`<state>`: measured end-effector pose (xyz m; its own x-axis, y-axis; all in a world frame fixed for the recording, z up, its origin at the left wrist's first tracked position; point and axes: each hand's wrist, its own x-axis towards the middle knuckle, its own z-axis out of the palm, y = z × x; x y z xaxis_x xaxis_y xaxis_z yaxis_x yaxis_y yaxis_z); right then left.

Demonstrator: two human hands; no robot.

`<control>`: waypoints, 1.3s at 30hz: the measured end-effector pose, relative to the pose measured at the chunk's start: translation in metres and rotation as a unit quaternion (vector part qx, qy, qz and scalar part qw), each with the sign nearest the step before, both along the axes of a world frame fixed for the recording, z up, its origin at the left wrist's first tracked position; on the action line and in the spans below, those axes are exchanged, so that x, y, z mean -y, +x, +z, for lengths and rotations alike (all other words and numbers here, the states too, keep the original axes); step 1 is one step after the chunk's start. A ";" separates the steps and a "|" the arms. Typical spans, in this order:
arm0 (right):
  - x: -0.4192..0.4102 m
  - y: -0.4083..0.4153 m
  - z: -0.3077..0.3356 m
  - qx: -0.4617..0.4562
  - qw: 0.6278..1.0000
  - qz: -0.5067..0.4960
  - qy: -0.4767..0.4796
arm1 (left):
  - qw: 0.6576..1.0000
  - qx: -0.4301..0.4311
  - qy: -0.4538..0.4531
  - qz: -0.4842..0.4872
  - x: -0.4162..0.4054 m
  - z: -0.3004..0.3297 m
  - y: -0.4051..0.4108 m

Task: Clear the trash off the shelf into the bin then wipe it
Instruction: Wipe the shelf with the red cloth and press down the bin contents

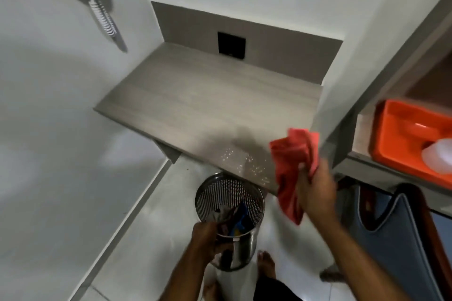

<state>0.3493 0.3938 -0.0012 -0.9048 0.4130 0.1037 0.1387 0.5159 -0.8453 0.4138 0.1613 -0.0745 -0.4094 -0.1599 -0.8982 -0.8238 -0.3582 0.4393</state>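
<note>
A grey wood-grain shelf [195, 102] fills the middle of the head view, its top bare. Below its front edge stands a perforated metal bin [242, 249] on the floor, with crumpled wrappers [234, 220] inside. My left hand [205, 237] grips the bin's near rim. My right hand [315, 190] is raised by the shelf's front right corner, closed on a red cloth [293, 161] that hangs bunched from the fingers, just off the shelf surface.
A black wall socket [231, 45] sits in the shelf's back panel. At right, a cabinet shelf holds an orange tray [401, 134] with a white container [440, 156]. A blue bag [401, 234] hangs below it. A coiled-cord phone [102, 12] hangs on the left wall. My bare feet [266, 264] stand by the bin.
</note>
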 end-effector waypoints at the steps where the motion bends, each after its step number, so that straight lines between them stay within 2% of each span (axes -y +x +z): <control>1: -0.016 -0.022 0.005 -0.008 0.999 -0.031 0.035 | 1.000 0.007 0.003 0.001 -0.005 0.002 0.001; 3: -0.039 -0.070 0.007 -0.005 0.993 -0.049 0.107 | 1.000 0.021 -0.005 0.005 -0.014 0.004 -0.001; 6: -0.044 -0.125 -0.021 0.083 0.976 0.039 0.197 | 1.000 0.023 -0.012 0.007 -0.026 0.003 -0.001; 8: -0.030 -0.140 -0.050 0.198 0.920 0.129 0.314 | 0.999 0.028 -0.020 0.004 -0.031 0.001 0.000; 9: -0.018 -0.138 -0.061 0.223 0.884 0.162 0.377 | 0.999 0.031 -0.028 0.005 -0.033 0.000 0.002; 12: 0.024 -0.094 -0.084 0.172 0.822 0.259 0.477 | 0.998 0.041 -0.050 0.003 -0.032 -0.006 0.005; 14: 0.052 -0.039 -0.088 0.143 0.802 0.333 0.474 | 0.997 0.051 -0.062 0.016 -0.032 -0.005 0.009; 15: 0.064 -0.012 -0.089 0.154 0.803 0.369 0.441 | 0.996 0.057 -0.069 0.021 -0.030 -0.005 0.010; 17: 0.085 0.032 -0.088 0.182 0.830 0.406 0.337 | 0.994 0.066 -0.086 0.022 -0.028 -0.004 0.013; 20: 0.097 0.056 -0.086 0.230 0.860 0.406 0.205 | 0.983 0.065 -0.167 0.027 -0.024 -0.004 0.019; 22: 0.092 0.045 -0.067 0.232 0.885 0.367 0.169 | 0.978 0.046 -0.205 0.009 -0.022 -0.001 0.021; 25: 0.079 0.001 -0.020 0.126 0.941 0.269 0.162 | 0.982 0.050 -0.181 -0.013 -0.013 0.003 0.024; 27: 0.069 -0.044 0.012 0.035 0.964 0.199 0.172 | 0.985 0.060 -0.163 -0.013 -0.005 0.000 0.020; 30: 0.065 -0.122 0.039 -0.040 0.942 0.161 0.291 | 0.994 0.069 -0.089 0.016 0.005 -0.003 0.013; 32: 0.069 -0.167 0.028 0.030 0.911 0.206 0.356 | 0.995 0.068 -0.064 0.016 0.009 -0.004 0.009; 34: 0.080 -0.186 -0.004 0.148 0.865 0.262 0.402 | 0.996 0.059 -0.063 0.007 0.016 -0.012 0.005; 36: 0.093 -0.179 -0.047 0.190 0.829 0.273 0.450 | 0.994 0.055 -0.098 -0.014 0.026 -0.019 0.002; 37: 0.099 -0.174 -0.061 0.183 0.826 0.249 0.471 | 0.991 0.059 -0.117 -0.028 0.031 -0.021 0.000; 39: 0.120 -0.155 -0.080 0.145 0.853 0.233 0.445 | 0.993 0.052 -0.108 -0.015 0.046 -0.027 0.000</control>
